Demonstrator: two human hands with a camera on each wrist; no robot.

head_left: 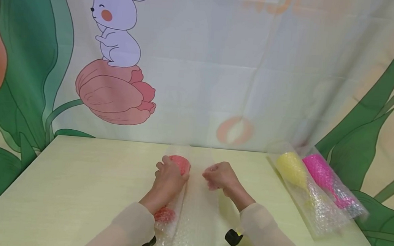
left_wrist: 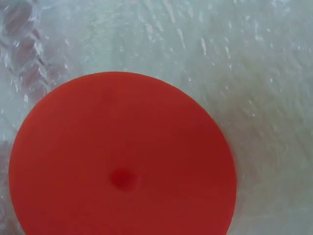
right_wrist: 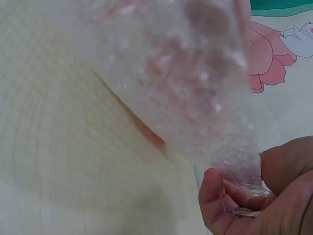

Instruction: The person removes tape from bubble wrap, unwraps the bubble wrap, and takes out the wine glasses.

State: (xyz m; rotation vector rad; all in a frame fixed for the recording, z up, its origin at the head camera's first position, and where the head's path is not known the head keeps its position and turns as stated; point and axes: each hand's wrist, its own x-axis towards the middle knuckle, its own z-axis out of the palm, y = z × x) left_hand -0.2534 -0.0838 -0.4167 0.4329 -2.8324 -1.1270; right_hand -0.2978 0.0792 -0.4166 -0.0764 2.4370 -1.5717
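Observation:
In the head view, my left hand (head_left: 170,176) grips a red object (head_left: 181,164) with clear bubble wrap (head_left: 197,214) around it; a second red part (head_left: 164,215) shows through the wrap below the wrist. The left wrist view is largely filled by a round red face (left_wrist: 122,147) with a small dimple, lying against bubble wrap (left_wrist: 254,73). To the right, my right hand (head_left: 222,175) pinches an edge of the wrap. Close up in the right wrist view, the thumb and fingers of the right hand (right_wrist: 264,196) hold the corner of the wrap sheet (right_wrist: 195,88).
At the right side of the table (head_left: 76,175) lie two bubble-wrapped items, one yellow (head_left: 291,168) and one magenta (head_left: 320,171). A printed cloth (head_left: 194,62) with a rabbit and tulips hangs behind the table. Small black pieces (head_left: 233,238) show near both wrists.

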